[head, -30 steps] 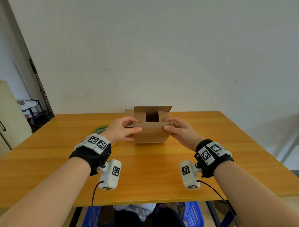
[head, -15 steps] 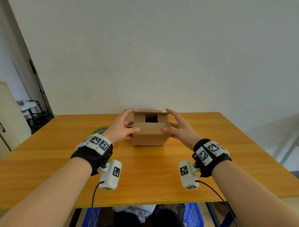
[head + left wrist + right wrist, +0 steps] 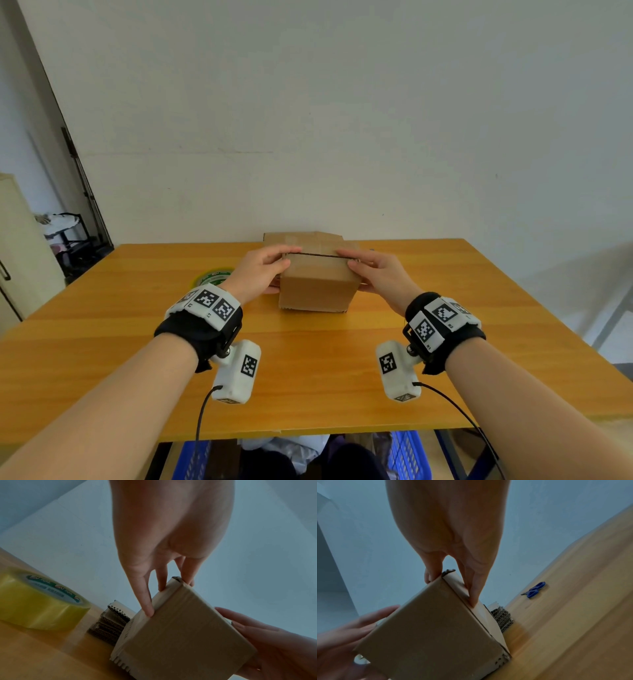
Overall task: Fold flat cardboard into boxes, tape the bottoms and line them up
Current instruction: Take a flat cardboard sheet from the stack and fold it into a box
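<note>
Blue crates show under the near edge of the wooden table, beside a crumpled white bag. Above that edge two forearms reach forward, each with a black wrist strap bearing coded markers and a white camera block on a cable.

Further in, a small cardboard box stands on the table with its top flaps folded shut, a dark seam running across the top between them. The left hand takes it from the left: the grip is curled over the top edge, fingers lying along the box's left side and thumb on the near face. The right hand mirrors it on the right, fingers pressed along the right side and over the top corner, thumb toward the front. Both grips close on the box.

Just left of the left wrist a roll of yellowish clear tape with a green and white core lies flat on the table. Behind the box, touching or nearly touching it, sits a stack of flat cardboard, its corrugated edges showing. Blue-handled scissors lie farther right. A plain pale wall closes the far side.
</note>
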A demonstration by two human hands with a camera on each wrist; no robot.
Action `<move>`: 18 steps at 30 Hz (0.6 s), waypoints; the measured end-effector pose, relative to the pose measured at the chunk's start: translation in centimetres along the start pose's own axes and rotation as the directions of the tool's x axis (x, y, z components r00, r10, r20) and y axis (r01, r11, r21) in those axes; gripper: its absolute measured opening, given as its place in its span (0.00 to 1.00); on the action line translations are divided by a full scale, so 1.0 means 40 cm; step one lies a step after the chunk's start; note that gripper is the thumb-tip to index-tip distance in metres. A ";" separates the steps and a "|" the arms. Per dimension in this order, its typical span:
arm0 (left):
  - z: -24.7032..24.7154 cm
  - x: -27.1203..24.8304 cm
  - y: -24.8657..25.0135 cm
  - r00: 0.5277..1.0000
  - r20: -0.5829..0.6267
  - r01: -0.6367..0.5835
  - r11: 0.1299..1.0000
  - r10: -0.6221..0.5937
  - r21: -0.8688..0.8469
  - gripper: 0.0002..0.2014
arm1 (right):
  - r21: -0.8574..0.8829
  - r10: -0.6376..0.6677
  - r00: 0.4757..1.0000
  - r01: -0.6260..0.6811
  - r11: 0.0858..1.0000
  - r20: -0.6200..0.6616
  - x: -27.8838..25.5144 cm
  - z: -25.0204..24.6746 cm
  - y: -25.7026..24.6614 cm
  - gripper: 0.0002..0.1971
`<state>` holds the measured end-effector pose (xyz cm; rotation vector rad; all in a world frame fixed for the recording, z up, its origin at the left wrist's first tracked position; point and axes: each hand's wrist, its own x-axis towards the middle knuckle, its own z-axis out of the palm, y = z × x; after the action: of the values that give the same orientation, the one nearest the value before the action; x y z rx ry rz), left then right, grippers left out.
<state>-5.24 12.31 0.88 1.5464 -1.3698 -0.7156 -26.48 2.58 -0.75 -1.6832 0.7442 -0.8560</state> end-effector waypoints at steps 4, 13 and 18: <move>-0.007 0.005 0.016 1.000 -0.008 0.006 0.998 -0.005 0.063 0.15 | -0.047 0.033 0.999 -0.033 0.998 0.002 0.003 0.006 -0.020 0.14; -0.016 0.015 0.023 0.999 0.044 0.000 0.986 -0.007 0.166 0.29 | -0.558 0.013 0.993 0.053 0.828 0.114 0.016 0.021 -0.025 0.36; -0.012 0.023 -0.009 0.999 0.027 0.015 0.985 -0.020 0.170 0.28 | -0.644 0.007 0.993 0.073 0.762 0.120 0.027 0.041 -0.020 0.29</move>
<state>-4.47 11.52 0.90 1.6889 -1.4719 -0.6479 -24.46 2.76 -0.11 -2.3468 1.0069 -0.5329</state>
